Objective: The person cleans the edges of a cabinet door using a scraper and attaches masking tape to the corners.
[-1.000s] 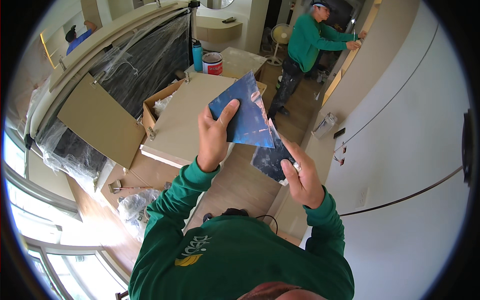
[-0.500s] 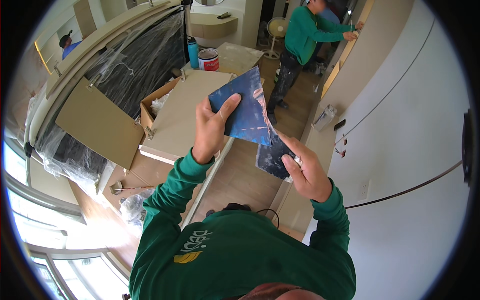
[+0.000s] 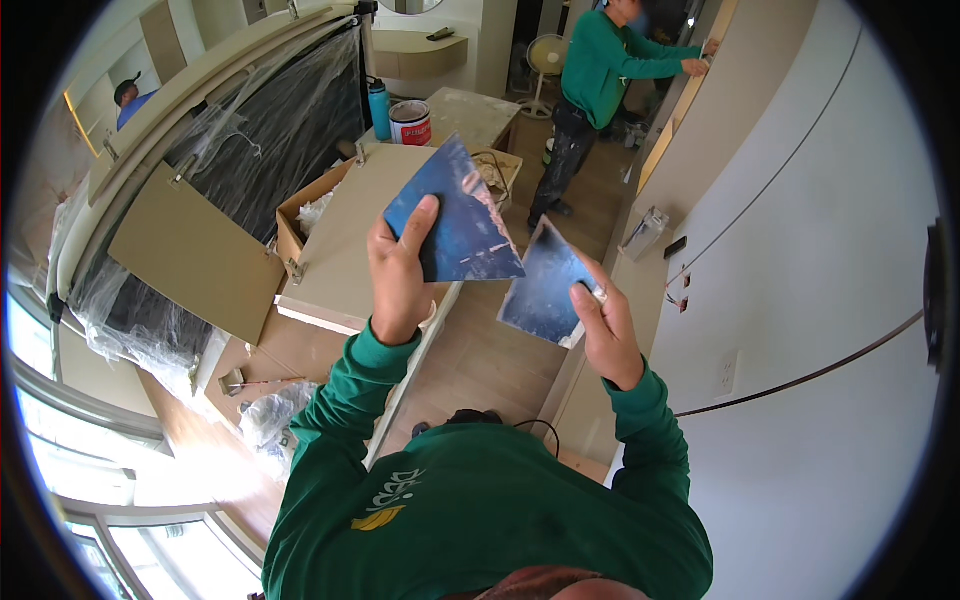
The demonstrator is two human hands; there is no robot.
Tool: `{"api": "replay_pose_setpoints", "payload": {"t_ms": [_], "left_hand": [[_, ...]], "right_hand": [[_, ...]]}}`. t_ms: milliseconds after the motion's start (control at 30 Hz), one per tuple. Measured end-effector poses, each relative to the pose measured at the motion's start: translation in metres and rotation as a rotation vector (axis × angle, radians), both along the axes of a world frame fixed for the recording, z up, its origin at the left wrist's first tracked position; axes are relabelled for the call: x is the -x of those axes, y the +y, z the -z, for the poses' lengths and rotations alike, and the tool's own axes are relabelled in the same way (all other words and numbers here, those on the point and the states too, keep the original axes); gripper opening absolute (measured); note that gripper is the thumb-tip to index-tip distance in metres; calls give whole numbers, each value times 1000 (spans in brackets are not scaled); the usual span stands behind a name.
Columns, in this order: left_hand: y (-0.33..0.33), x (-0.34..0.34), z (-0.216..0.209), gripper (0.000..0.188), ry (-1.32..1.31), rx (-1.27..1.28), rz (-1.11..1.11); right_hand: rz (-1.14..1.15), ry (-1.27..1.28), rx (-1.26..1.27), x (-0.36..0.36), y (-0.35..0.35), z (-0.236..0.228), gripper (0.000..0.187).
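My left hand (image 3: 400, 268) is closed around a flat blue putty scraper (image 3: 458, 225), its thumb lying on the near face. Pinkish filler clings along that scraper's right side, with a thin streak near its lower edge. Closed on a second, smaller blue putty scraper (image 3: 545, 283) is my right hand (image 3: 608, 325), thumb on its face. Whitish smears mark this blade, and pale material shows by the thumb. Both scrapers are held up in front of me, tilted, their near edges close together. Whether they touch, I cannot tell.
Beneath my left hand lies a beige panel (image 3: 365, 215) with hinges. Beyond are a paint can (image 3: 410, 123), a blue bottle (image 3: 378, 108) and a tray with filler (image 3: 497, 172). A co-worker (image 3: 590, 80) stands at a wooden edge. A pale wall (image 3: 800, 260) runs along my right.
My hands have moved slightly left and the scrapers have drawn apart. The right one has turned, showing more of its blue face. The filler tray has come into view behind the left scraper.
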State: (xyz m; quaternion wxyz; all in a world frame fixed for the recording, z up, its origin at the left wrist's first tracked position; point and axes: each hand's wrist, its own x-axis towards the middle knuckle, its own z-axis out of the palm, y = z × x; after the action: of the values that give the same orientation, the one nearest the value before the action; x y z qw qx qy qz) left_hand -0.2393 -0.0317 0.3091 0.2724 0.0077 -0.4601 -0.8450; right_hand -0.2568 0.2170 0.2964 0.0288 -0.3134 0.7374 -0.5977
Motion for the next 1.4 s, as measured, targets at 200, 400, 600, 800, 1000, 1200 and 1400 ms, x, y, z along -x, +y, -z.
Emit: {"api": "replay_pose_setpoints", "payload": {"t_ms": [200,400,600,800,1000,1200,1400], "left_hand": [[5,-8,12,37,-75,-208,-21],[10,-8,40,36,-109,-211,-47],[13,-13,40,32,-85,-290,-24],[5,-11,32,39,-88,-207,2],[-7,-11,32,38,-50,-310,186],[12,12,39,38,-63,-175,162],[20,29,36,27,-41,44,61]], "right_hand": [[91,181,324,-3,-13,3,49],[154,290,488,-6,-22,15,50],[118,388,351,-22,-34,11,52],[8,200,81,-12,-29,15,31],[-419,-1137,754,28,-3,43,22],[-987,-1643,868,21,-23,70,40],[-1057,-1744,758,13,-30,72,43]]}}
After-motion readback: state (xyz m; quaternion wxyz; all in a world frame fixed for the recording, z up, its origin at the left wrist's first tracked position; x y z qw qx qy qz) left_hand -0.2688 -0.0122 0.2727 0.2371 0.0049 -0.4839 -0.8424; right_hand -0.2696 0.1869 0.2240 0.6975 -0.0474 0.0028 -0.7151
